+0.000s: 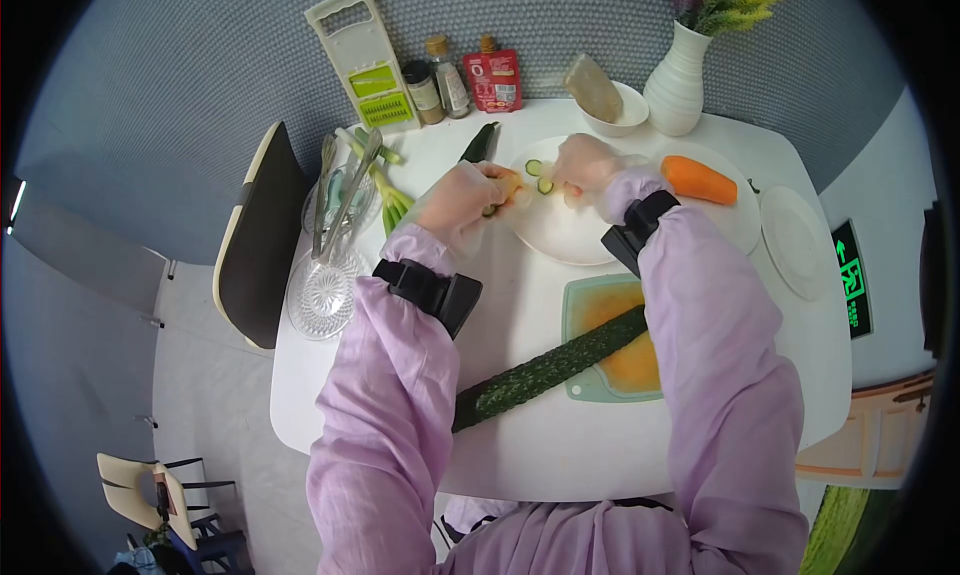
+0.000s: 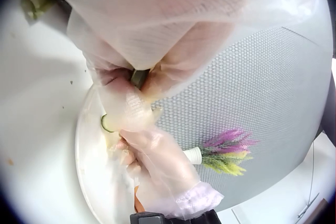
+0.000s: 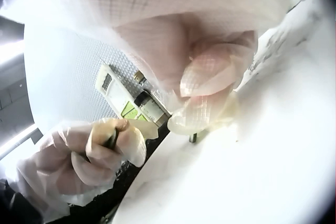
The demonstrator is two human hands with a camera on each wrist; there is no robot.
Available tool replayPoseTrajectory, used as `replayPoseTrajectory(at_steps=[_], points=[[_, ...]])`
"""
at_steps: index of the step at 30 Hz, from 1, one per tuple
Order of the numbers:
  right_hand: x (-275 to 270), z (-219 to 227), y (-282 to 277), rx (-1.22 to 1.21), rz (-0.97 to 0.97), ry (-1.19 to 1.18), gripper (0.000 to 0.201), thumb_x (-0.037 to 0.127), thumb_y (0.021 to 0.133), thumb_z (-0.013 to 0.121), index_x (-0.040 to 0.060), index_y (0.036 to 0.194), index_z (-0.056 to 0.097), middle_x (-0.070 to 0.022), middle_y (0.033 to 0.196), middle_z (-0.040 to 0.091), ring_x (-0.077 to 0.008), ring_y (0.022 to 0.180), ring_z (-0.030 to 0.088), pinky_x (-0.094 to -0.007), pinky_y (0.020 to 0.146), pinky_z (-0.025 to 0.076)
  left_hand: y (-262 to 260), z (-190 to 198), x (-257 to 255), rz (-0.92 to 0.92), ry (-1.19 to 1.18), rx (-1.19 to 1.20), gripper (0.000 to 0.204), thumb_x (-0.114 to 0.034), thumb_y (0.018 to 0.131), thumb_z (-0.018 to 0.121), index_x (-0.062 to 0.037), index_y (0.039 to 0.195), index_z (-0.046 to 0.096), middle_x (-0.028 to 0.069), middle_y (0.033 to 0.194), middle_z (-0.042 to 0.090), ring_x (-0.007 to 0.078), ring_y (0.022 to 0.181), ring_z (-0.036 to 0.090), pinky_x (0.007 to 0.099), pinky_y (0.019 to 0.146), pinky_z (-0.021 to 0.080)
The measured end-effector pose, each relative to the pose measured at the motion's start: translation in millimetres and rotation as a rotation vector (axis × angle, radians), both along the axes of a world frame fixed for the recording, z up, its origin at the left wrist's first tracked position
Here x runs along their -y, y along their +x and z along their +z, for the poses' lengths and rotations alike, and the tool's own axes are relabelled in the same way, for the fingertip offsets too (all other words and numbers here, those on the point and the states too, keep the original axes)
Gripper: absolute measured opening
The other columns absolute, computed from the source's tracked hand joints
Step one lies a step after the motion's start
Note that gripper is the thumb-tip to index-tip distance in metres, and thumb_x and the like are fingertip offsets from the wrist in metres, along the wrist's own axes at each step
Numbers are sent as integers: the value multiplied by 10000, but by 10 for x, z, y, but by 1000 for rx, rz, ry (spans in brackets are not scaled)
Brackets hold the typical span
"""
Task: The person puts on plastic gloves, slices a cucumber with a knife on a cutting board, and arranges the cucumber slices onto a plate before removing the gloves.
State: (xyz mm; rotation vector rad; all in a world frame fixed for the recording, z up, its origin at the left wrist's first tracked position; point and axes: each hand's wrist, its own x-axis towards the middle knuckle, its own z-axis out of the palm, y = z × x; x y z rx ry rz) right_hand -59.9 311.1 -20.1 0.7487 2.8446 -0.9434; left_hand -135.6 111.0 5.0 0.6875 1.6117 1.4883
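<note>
Green-rimmed, pale cucumber slices [image 1: 534, 166] lie on the central white plate [image 1: 570, 243], likely slippery, fragile, best taken by their rims. Left of it, the clear-gloved left hand [image 1: 462, 203] pinches a dark-green piece [image 2: 139, 78]; over it, the clear-gloved right hand [image 1: 588, 165] curls its fingers, any grip unclear.

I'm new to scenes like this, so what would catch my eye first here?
Probably the long, dark green cucumber, lying slantwise at the front with one end over the green cutting board. The bright orange carrot on a white plate at the right also stands out. Behind it, purple and yellow flowers rise from a white vase at the back.
</note>
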Motion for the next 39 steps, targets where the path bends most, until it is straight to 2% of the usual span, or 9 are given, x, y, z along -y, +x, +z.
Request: replayPoseTrajectory(at_steps=[4, 12, 13, 15, 19, 24, 27, 34, 39], points=[[-64, 96, 29, 7, -8, -35, 227, 220, 798, 592, 9, 726, 630, -81, 584, 599, -176, 451, 554, -330, 448, 424, -46, 1, -8, -48, -36, -34, 230, -11, 844, 592, 69, 1056, 555, 82, 939, 591, 123, 799, 586, 223, 700, 482], [109, 53, 375, -30, 630, 932, 122, 116, 781, 558, 60, 817, 661, -138, 794, 652, -306, 769, 633, -378, 642, 490, 96, 66, 10, 23, 18, 28, 192, 3, 837, 596, 83, 1006, 551, 112, 948, 578, 152, 802, 595, 235, 723, 503], [120, 51, 316, -31, 631, 930, 122, 116, 781, 558, 60, 817, 661, -138, 794, 652, -306, 769, 633, -378, 642, 490, 86, 47, 24, 43, 17, 34, 194, -1, 835, 603, 82, 1002, 552, 115, 951, 581, 155, 810, 598, 239, 737, 506], [162, 55, 136, 6, 161, 164, 124, 116, 787, 559, 49, 794, 664, -142, 773, 657, -318, 718, 636, -377, 605, 487, 58, 12, 33, 63, 14, 39, 195, -6, 833, 611, 82, 998, 554, 119, 953, 585, 158, 817, 600, 244, 752, 510], [295, 243, 222, 4, 90, 100, 114, 124, 785, 579, 54, 778, 669, -143, 746, 660, -304, 692, 641, -378, 596, 489, 22, -10, 36, 49, -19, 7, 193, -15, 842, 608, 82, 1002, 558, 119, 941, 596, 160, 806, 607, 250, 759, 520], [244, 366, 302, -243, 8, -93, 240, 245, 810, 592, 9, 802, 629, -70, 636, 604, -148, 496, 569, -320, 467, 434, 45, -25, 19, 17, 75, 40, 211, -75, 872, 594, 84, 1006, 559, 101, 938, 600, 145, 813, 602, 237, 747, 523], [305, 492, 394, -166, 167, -204, 256, 261, 813, 603, 16, 881, 635, -45, 665, 594, -124, 522, 564, -307, 482, 438, 124, 24, -32, -42, 114, 129, 240, -108, 894, 570, 88, 1031, 553, 96, 960, 599, 129, 852, 589, 231, 767, 514], [211, 375, 438, -171, 210, -259, 242, 229, 760, 614, 24, 884, 648, -16, 652, 578, -99, 542, 528, -260, 507, 415, 206, 15, -98, -109, 83, 113, 244, -102, 912, 531, 95, 1056, 540, 95, 977, 588, 113, 829, 579, 225, 737, 501], [21, 256, 420, -96, 188, -165, 165, 194, 705, 587, 36, 714, 633, -25, 579, 539, -112, 527, 502, -269, 489, 374, 183, 87, -16, -174, 49, 6, 200, -95, 902, 520, 73, 1005, 550, 71, 908, 573, 108, 795, 559, 225, 670, 475]])
